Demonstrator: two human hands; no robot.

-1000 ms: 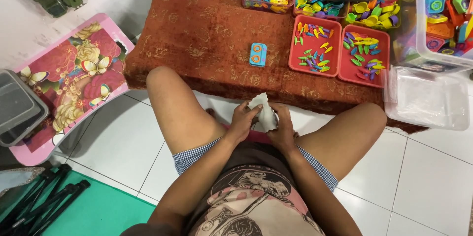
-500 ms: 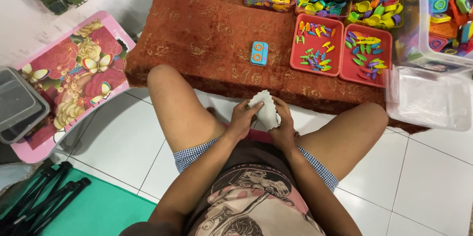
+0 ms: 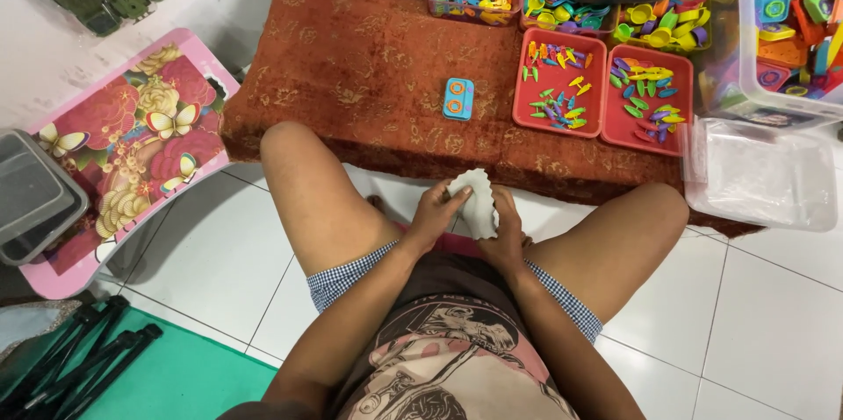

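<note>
Seen from the head camera, the left hand (image 3: 435,216) and the right hand (image 3: 507,225) both grip a crumpled white cloth (image 3: 474,196), perhaps a tissue, between the person's knees above the tiled floor (image 3: 219,253). Beyond them, a small blue toy piece (image 3: 457,98) lies alone on the red rug (image 3: 369,60), near two red trays (image 3: 602,91) of tiny coloured parts.

1. White cloth (image 3: 477,201): its lower part is hidden between the left hand (image 3: 432,218) and right hand (image 3: 507,229); its full shape cannot be told.
2. Clear bin of coloured parts (image 3: 773,25), at 2 o'clock: cut off by the right edge.
3. Grey containers (image 3: 31,196), at 9 o'clock: cut off by the left edge.
4. Small pieces in the red trays (image 3: 604,88): too small to identify.
</note>
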